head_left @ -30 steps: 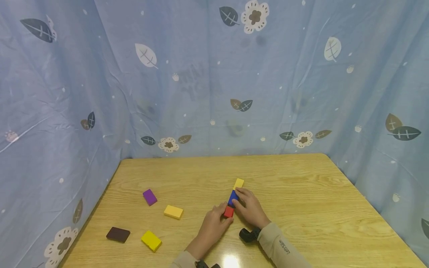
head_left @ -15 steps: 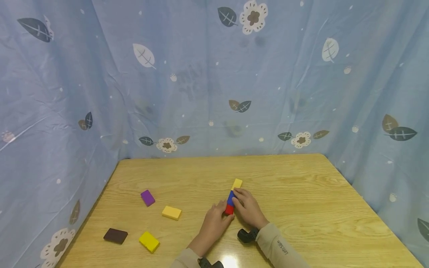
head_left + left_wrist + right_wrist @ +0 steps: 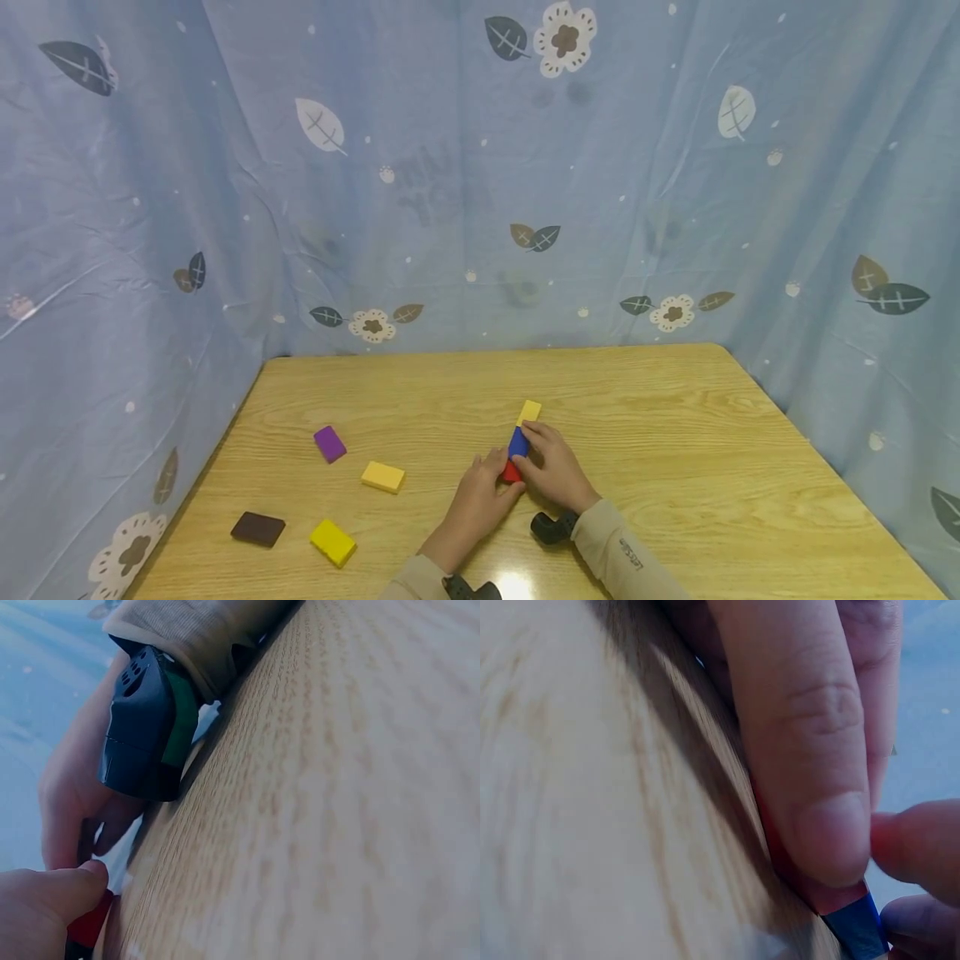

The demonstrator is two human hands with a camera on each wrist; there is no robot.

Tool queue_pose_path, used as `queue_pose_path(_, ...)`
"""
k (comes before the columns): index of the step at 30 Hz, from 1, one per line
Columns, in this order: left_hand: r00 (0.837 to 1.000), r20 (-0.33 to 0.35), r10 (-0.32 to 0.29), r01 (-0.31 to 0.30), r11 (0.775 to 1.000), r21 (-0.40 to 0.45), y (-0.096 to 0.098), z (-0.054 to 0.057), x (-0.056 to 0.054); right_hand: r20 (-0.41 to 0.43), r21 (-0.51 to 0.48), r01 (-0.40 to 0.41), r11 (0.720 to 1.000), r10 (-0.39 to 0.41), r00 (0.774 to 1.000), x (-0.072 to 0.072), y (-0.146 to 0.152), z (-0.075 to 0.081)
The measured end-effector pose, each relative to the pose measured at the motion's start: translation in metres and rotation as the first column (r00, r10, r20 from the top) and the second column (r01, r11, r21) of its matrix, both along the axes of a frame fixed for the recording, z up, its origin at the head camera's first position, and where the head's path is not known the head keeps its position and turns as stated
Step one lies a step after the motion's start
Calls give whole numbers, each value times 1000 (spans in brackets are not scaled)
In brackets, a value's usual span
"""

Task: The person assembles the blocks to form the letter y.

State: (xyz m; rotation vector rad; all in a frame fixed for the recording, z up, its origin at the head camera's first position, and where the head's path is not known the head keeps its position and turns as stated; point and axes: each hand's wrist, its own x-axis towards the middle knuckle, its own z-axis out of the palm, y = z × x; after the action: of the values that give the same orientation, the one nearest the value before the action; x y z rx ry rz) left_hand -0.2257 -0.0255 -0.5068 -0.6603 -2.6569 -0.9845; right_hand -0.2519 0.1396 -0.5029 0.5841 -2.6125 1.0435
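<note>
A row of small blocks runs away from me on the table in the head view: red (image 3: pixel 512 473) nearest, then blue (image 3: pixel 517 442), then light yellow (image 3: pixel 528 412). With thumb and fingers my left hand (image 3: pixel 477 502) pinches the red block, whose top is partly covered. My right hand (image 3: pixel 556 472) holds the blue block from the right, fingertips near its far end and thumb where blue meets red. The right wrist view shows the left thumb lying along the red block, with the blue block (image 3: pixel 857 930) against its end.
Loose blocks lie on the left of the wooden table (image 3: pixel 675 450): purple (image 3: pixel 330 444), light yellow (image 3: pixel 383 477), bright yellow (image 3: pixel 333 543) and dark brown (image 3: pixel 258 529). A patterned blue curtain (image 3: pixel 420 183) encloses the back and sides. Each wrist carries a black device (image 3: pixel 553 527).
My left hand has pushed the red block forward, closing the gap to the blue one. The right thumb has slid back towards the red block. The view has shifted slightly.
</note>
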Motion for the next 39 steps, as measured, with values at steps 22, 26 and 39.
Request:
queue_pose_path(22,1000,-16,0,0,1000,27,-1,-3,-2,5,-8,-23,1000,23,1000,0,3,0)
queue_pose_path(26,1000,4,5,-5,1000,31,-3,-4,-1,16,-15,-28,999,29,999,0,2,0)
queue_pose_path(39,1000,11,1,-2,999,43,-9,-3,6,13,-7,-20,1000,20,1000,-1,4,-3)
